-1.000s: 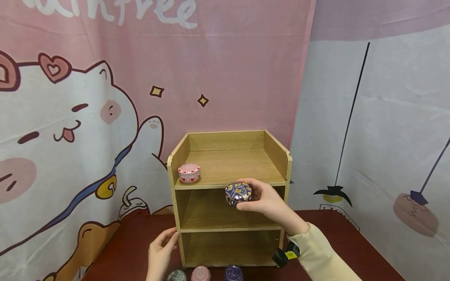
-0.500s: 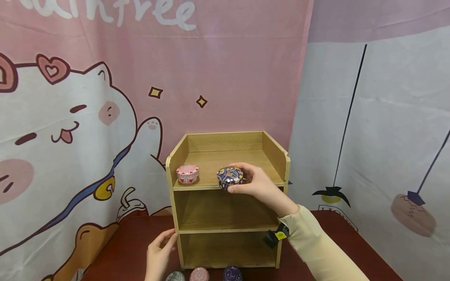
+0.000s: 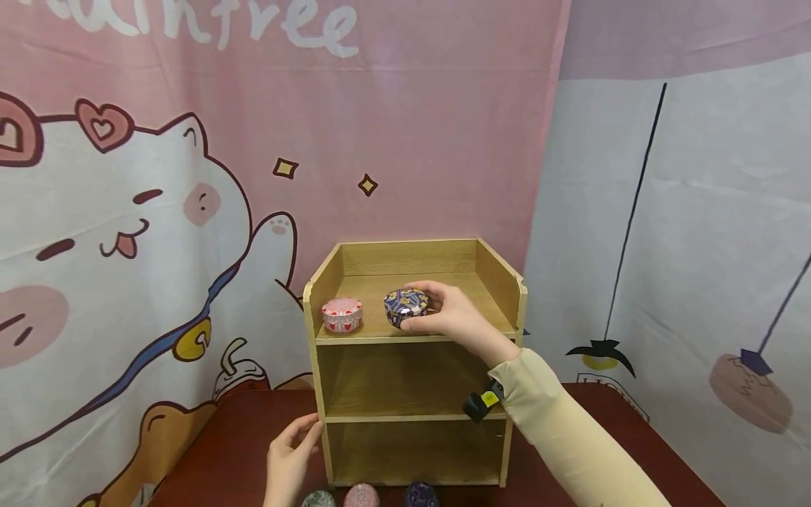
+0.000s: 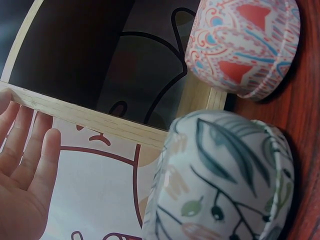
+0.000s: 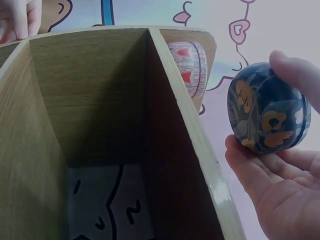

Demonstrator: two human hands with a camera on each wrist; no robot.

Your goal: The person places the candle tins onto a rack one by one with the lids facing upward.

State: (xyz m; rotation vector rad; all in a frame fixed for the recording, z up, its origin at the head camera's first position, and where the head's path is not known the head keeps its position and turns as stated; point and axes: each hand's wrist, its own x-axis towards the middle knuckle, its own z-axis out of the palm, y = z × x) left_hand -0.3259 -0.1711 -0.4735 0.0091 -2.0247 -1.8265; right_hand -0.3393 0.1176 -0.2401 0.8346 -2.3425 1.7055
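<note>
Right grip (image 3: 455, 315) pinches 1 blue tin (image 3: 404, 308) at the top shelf (image 3: 372, 285), just right of the pink tin (image 3: 342, 315), contact below unclear; left grip (image 3: 288, 456), uncurled, touches the side panel (image 3: 318, 380).

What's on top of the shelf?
A red-patterned tin sits at the left of the top board. The right hand holds a blue tin over the board; the patch behind them is hidden.

The head view's lower edge cut off three near tins (image 3: 362, 496); the right hand (image 3: 453, 315) hid part of the blue tin (image 3: 404, 307).
</note>
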